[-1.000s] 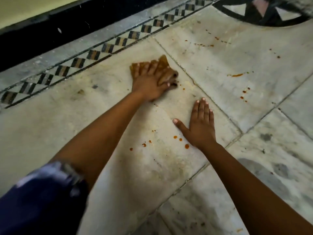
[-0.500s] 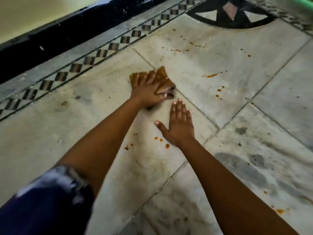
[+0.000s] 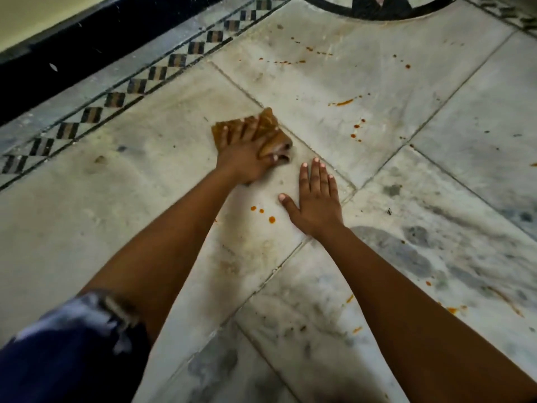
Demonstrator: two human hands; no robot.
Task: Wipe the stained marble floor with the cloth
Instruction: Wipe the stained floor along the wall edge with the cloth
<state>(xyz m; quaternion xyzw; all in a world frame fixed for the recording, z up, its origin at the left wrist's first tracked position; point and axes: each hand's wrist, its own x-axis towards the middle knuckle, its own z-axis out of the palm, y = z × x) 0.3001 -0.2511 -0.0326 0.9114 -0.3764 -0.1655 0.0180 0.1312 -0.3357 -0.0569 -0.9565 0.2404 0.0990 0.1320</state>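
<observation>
A brown-orange cloth [image 3: 268, 123] lies on the pale marble floor [image 3: 319, 82] near a tile joint. My left hand [image 3: 247, 154] presses down on it with several fingers spread flat, while the thumb and a finger pinch a fold at the cloth's right edge. My right hand [image 3: 315, 200] lies flat on the floor just right of and nearer than the cloth, fingers straight, holding nothing. Orange drops [image 3: 263, 213] dot the slab beside its thumb. More orange stains [image 3: 344, 102] and spots [image 3: 357, 130] mark the slab beyond.
A checkered inlay border [image 3: 136, 85] and a black skirting [image 3: 87, 50] run along the far left. A dark round inlay [image 3: 377, 8] sits at the top. Grey smudges [image 3: 406, 248] and small orange marks [image 3: 452, 309] lie on the right slabs.
My left hand and the cloth have slid slightly back toward me and closer to my right hand. The right hand stays flat on the floor; the view has shifted.
</observation>
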